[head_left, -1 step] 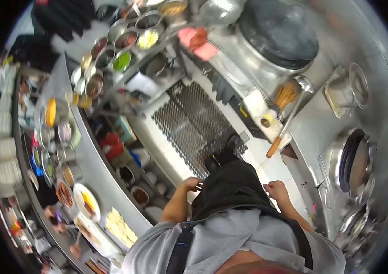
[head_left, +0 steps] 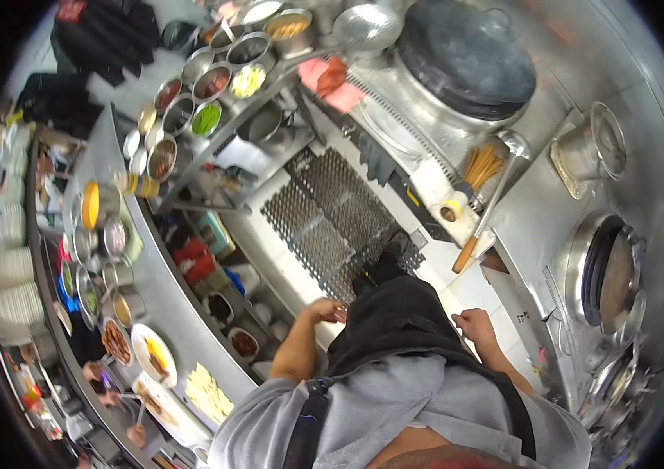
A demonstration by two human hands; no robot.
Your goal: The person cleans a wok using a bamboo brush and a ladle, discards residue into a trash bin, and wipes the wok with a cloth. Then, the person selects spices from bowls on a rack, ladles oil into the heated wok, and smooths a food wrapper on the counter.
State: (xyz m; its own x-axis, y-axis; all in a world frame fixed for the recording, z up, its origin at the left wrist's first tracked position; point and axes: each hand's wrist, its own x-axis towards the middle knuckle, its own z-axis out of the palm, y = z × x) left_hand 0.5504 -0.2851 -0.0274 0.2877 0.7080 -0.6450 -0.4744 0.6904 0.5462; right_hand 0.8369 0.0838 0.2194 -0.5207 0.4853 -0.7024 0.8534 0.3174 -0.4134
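My left hand [head_left: 325, 311] hangs beside the black apron [head_left: 394, 320], its fingers loosely bent with small gaps and nothing visible in them. On the other side of the apron, my right hand [head_left: 472, 324] is curled into a loose fist, with no object showing. Neither hand touches a counter. Nearest the right hand is a long-handled ladle [head_left: 496, 205], whose wooden handle sticks out over the stove edge. To the left of my left hand, a bowl of dark red food [head_left: 243, 344] sits on a lower shelf.
A perforated mat [head_left: 332, 211] covers the floor ahead. At the right are a large wok [head_left: 468, 55], a second wok [head_left: 613, 273] and a metal pot [head_left: 582, 152]. The left counter [head_left: 183, 309] holds plated food [head_left: 153, 356] and several ingredient pots; another person's hand [head_left: 136, 434] is beyond it.
The whole view has shifted slightly, and the counters look sharper. Both hands stay at my sides in nearly the same pose.
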